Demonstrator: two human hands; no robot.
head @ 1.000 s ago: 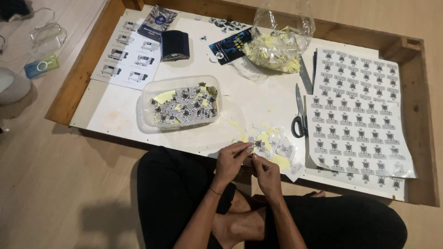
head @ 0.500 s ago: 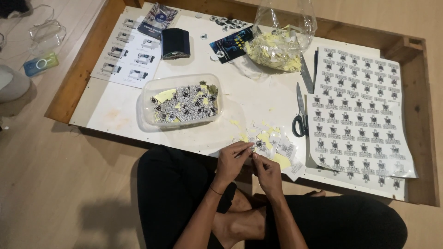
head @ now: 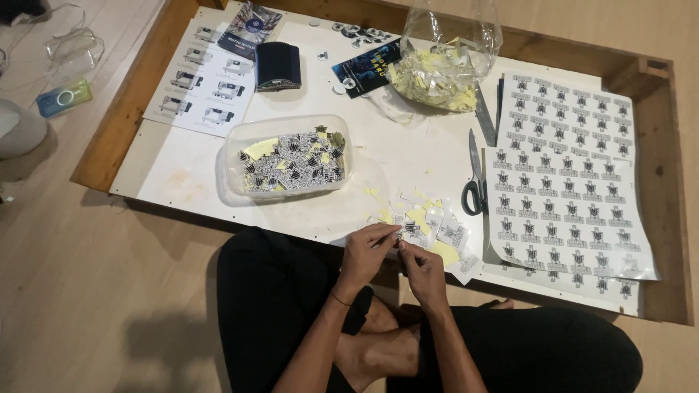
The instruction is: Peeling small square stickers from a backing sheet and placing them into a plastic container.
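Note:
My left hand (head: 366, 255) and my right hand (head: 424, 272) meet at the near edge of the low white table (head: 182, 171), fingertips pinched together on one small black-and-white sticker (head: 409, 228). Just beyond my fingers lies a heap of cut stickers and yellow backing scraps (head: 435, 231). A clear plastic tub (head: 285, 156) holding several cut stickers stands to the left of the heap. Large printed sticker sheets (head: 564, 182) lie to the right.
Scissors (head: 475, 178) lie between the heap and the sheets. A clear plastic bag of yellow scraps (head: 444, 62) stands at the back, next to a dark booklet (head: 365, 67) and a black case (head: 277, 65). A wooden rim (head: 124, 94) frames the table.
My hands stay at the near table edge; the fingers shift slightly on the small sticker. Nothing else on the table has moved.

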